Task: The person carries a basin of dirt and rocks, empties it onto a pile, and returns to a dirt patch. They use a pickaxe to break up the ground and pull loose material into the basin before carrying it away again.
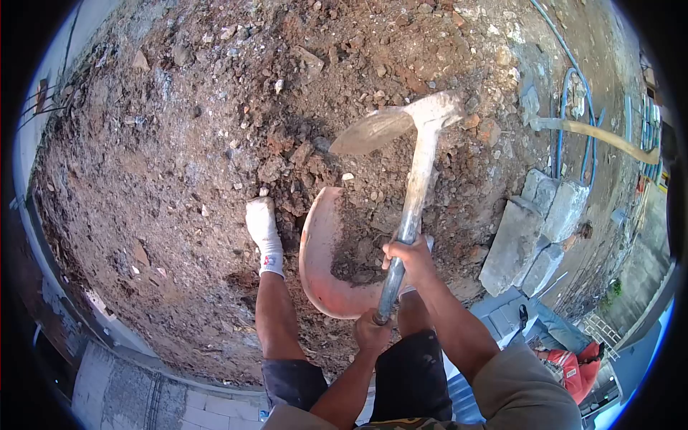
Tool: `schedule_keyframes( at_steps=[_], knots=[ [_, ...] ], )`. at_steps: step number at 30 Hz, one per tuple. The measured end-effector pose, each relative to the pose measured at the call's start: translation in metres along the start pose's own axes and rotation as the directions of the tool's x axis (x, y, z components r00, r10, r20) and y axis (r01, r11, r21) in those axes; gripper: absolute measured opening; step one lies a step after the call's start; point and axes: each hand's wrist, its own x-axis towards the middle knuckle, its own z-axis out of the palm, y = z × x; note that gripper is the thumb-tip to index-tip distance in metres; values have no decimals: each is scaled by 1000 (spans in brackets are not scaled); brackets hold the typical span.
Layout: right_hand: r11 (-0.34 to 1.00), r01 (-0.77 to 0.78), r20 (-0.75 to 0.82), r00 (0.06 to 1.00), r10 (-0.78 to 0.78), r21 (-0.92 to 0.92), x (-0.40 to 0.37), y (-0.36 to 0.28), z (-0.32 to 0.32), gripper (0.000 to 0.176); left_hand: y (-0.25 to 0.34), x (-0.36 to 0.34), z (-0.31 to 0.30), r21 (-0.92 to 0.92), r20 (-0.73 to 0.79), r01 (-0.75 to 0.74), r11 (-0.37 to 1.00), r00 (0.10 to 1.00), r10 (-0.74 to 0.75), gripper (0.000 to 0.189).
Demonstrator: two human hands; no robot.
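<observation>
Dirt ground [165, 186], hoe in both hands

Near: left hand [373, 332] wrapped tight round the handle's butt end of the hoe [417, 190]; right hand [412, 258] closed round it farther up. Reddish pan [316, 265] with soil, left of handle. Far: blade [376, 132] pointing left; broken concrete slabs [512, 240] right.

The bottom end of the hoe [418, 188] was hidden inside the left hand [373, 332], and the right hand [413, 259] covered another bit of its handle. Part of the pink pan [318, 247] was hidden behind the handle, the hands and the right leg [413, 314]. Most of the right foot was covered up too. The little mark on the white sock [264, 228] was too small to read. The bottom edge cut off the grey sleeve [530, 387], and the top edge cut off the blue hose [560, 150].
</observation>
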Motion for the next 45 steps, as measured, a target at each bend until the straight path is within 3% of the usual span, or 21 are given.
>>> schedule_keyframes(
  at_steps=[1,2,3,4,5,7,11,13,14,16,17,21,27,29,33,35,38,40,41,42,45],
  knots=[
    [992,128,39,991,-129,20,24,-42,10,23,23,44,-4,17,-93,-350,937,932,350,28],
    [983,183,39,982,-184,18,43,-94,28,20,67,78,-19,-80,-22,-360,930,933,359,36],
    [953,285,107,950,-295,100,67,-138,40,16,134,99,-52,62,85,-216,974,974,210,34],
    [904,411,118,898,-424,119,87,-179,57,16,161,136,-61,-53,64,-289,956,954,292,36],
    [898,399,208,877,-433,187,120,-211,63,17,199,160,-81,42,-17,-354,934,935,355,36],
    [878,421,165,872,-461,227,174,-251,84,18,263,187,-120,185,-96,-289,939,946,310,36],
    [985,159,-33,987,-157,61,241,-178,89,11,220,207,-126,224,12,-243,944,969,247,37],
    [974,61,36,997,-70,219,224,-124,66,9,159,189,-111,263,41,-248,932,968,247,36],
    [974,36,7,999,-38,225,217,-108,60,8,143,179,-107,276,99,-222,935,974,202,36],
    [965,-87,-44,994,101,246,176,-63,41,6,145,136,-107,280,223,58,958,967,-124,45],
    [961,-123,-30,991,134,248,165,-61,38,5,119,128,-88,239,213,45,970,972,-98,44],
    [978,-165,-7,986,167,127,132,-21,22,9,70,79,-56,293,115,36,955,991,-72,40],
    [934,-253,-70,958,279,252,87,41,0,11,37,28,-67,284,235,125,951,952,-196,42],
    [902,-278,-41,950,308,331,65,78,-18,12,29,-5,-60,412,84,133,901,979,-183,42],
    [900,-351,-59,924,377,256,-34,144,-29,16,-72,-84,-36,430,100,330,840,907,-408,45],
    [937,-310,-119,937,330,159,-71,167,-29,20,-83,-112,-28,578,169,310,755,859,-482,47],
    [960,-248,-83,962,260,130,-77,136,-39,28,-95,-121,1,484,143,304,820,897,-417,48],
    [985,-156,-55,986,160,75,-58,76,-51,32,-46,-87,11,351,149,179,919,958,-244,44],
    [997,-82,-52,995,82,5,-46,40,-58,33,-33,-60,24,151,197,108,983,971,-137,40],
    [995,52,-130,991,-41,81,-40,-6,-58,32,5,-30,30,75,217,7,997,976,-24,35],
    [897,441,-204,875,-439,-40,-28,-153,-74,25,124,49,57,-219,187,-349,911,901,391,36]
  ],
)
